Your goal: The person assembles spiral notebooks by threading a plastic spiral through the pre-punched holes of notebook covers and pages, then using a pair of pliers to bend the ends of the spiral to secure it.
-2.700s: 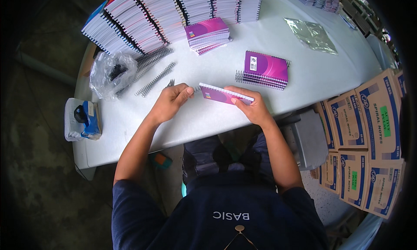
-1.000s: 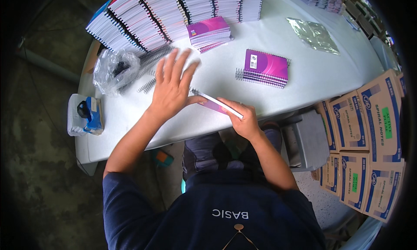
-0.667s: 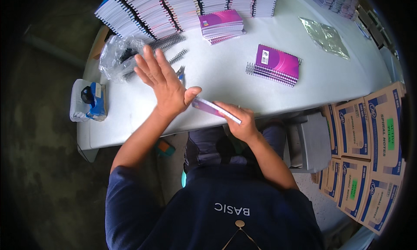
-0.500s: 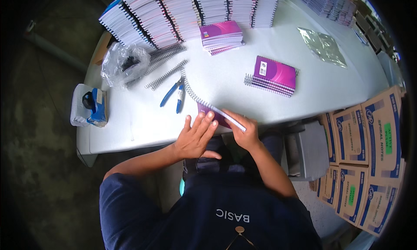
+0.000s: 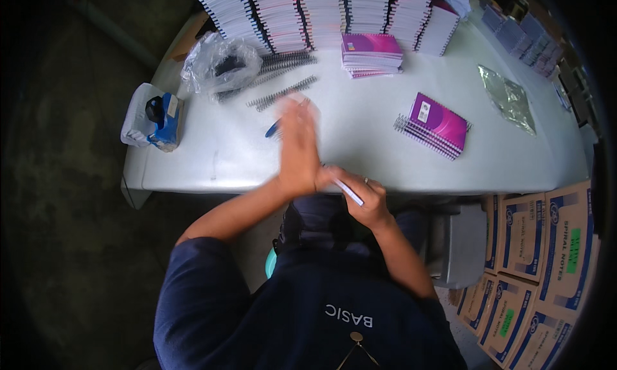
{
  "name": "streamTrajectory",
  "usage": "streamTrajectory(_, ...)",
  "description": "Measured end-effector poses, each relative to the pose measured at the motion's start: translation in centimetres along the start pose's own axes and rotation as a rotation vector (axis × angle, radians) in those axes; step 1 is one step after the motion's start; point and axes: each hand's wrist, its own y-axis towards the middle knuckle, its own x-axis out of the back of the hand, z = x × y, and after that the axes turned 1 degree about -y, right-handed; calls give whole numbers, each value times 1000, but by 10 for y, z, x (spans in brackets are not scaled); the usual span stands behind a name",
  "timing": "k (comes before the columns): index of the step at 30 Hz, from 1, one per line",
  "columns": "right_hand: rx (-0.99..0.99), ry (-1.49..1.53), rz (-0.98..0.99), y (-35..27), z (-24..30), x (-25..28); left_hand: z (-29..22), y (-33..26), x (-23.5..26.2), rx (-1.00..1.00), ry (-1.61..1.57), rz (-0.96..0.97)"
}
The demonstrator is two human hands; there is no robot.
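My right hand (image 5: 366,200) is closed on a thin notebook (image 5: 349,192) at the table's front edge; only its white page edge shows. My left hand (image 5: 299,148) is stretched out flat and blurred by motion, its wrist close to the right fingers. It covers most of the notebook and the wire coil seen on it earlier. Under the left hand lie blue-handled pliers (image 5: 272,130), mostly hidden. Just beyond are loose dark spiral coils (image 5: 283,94).
Purple spiral notebooks (image 5: 440,123) are stacked at right, more purple booklets (image 5: 371,54) farther back. Behind stands a row of bound books (image 5: 321,17). A clear plastic bag (image 5: 222,65), a blue box (image 5: 168,123) and a flat clear packet (image 5: 508,100) lie around. Cartons (image 5: 524,235) stand at right.
My left hand has swung forward and up over the coil and pliers, hiding them. My right hand keeps hold of the notebook. The whole view has shifted slightly.
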Motion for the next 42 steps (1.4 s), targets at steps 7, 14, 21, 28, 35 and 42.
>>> streamTrajectory(7,76,-85,47,-2,-3,2,7,6,-3,-250,64,-247)
streamTrajectory(14,-66,18,-50,5,-11,10,-38,-17,-7,-446,-44,22)
streamTrajectory(21,-229,199,-40,6,-12,8,-50,-50,-28,-104,-354,425)
streamTrajectory(28,-227,202,33,9,-26,16,-59,36,-19,-46,-26,179)
streamTrajectory(35,-388,360,-13,13,-22,12,-51,63,7,18,-286,399)
streamTrajectory(42,-405,391,-14,16,-20,15,-48,84,20,-81,-151,487)
